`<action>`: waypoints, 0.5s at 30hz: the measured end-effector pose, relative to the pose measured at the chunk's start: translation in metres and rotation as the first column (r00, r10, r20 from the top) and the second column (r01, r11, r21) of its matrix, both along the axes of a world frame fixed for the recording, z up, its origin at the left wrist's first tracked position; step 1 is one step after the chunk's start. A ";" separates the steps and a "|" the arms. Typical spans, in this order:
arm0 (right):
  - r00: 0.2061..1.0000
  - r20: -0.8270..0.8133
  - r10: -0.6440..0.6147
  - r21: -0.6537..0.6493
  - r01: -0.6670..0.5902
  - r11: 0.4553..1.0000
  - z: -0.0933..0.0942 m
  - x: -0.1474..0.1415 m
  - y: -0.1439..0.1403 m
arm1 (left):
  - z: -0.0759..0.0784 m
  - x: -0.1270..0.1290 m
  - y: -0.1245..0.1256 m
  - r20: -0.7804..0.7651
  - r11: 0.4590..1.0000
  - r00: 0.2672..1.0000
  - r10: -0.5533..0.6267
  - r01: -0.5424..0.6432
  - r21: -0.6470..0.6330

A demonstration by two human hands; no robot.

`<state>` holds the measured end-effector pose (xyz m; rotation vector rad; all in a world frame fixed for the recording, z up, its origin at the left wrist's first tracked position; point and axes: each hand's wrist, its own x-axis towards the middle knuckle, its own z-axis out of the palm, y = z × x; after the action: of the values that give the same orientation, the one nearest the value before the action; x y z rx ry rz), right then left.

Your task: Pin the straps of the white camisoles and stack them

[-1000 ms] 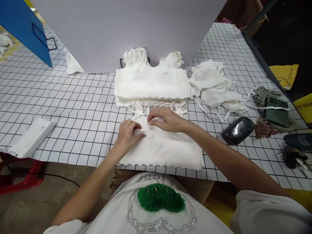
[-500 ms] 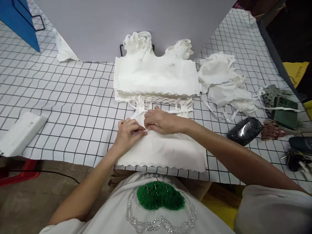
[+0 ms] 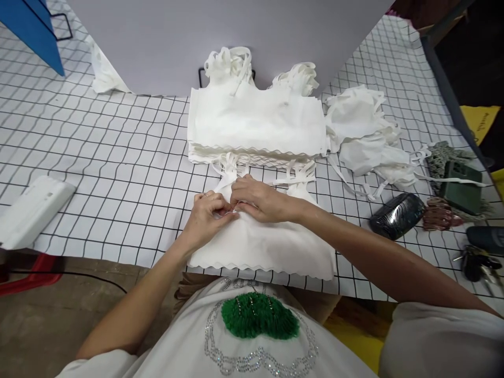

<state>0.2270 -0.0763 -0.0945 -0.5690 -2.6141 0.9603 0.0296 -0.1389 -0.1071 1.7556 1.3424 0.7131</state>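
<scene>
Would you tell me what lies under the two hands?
A flat white bag on the grid sheet; both hands pinch near its strap. What their fingers hold is hidden.

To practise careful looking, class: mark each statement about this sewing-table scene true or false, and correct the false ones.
1. Both hands, the left hand and the right hand, pinch the white cloth piece. True.
2. The stack of white pieces lies nearer the person than that piece. False: it lies beyond it.
3. The table covering is plain green. False: white with black grid lines.
4. A bunch of keys lies at the right. True.
</scene>
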 end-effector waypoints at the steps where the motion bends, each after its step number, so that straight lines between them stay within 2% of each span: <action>1: 1.000 -0.026 -0.015 0.012 0.015 1.000 -0.002 0.000 -0.001 | 0.000 -0.001 0.001 0.018 1.000 1.000 0.001 -0.001 -0.001; 5: 0.994 -0.079 -0.076 0.002 0.077 0.997 -0.008 -0.002 -0.006 | -0.001 -0.003 0.002 0.077 1.000 0.997 -0.001 0.002 -0.021; 9: 0.996 -0.030 -0.080 0.007 0.081 0.997 -0.006 -0.005 -0.009 | 0.000 -0.002 0.003 -0.009 1.000 1.000 -0.015 0.015 -0.027; 12: 0.997 0.079 -0.018 -0.021 0.020 1.000 0.011 -0.007 0.007 | 0.002 -0.001 0.003 -0.082 0.998 0.996 -0.043 0.039 -0.046; 15: 0.983 0.183 0.003 -0.107 0.017 0.994 0.042 -0.009 0.039 | 0.006 -0.001 0.004 -0.109 0.994 0.991 -0.083 0.075 -0.077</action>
<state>0.2182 -0.0377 -0.0527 -0.7249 -2.7299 1.1012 0.0290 -0.1347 -0.1011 1.8020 1.3482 0.5223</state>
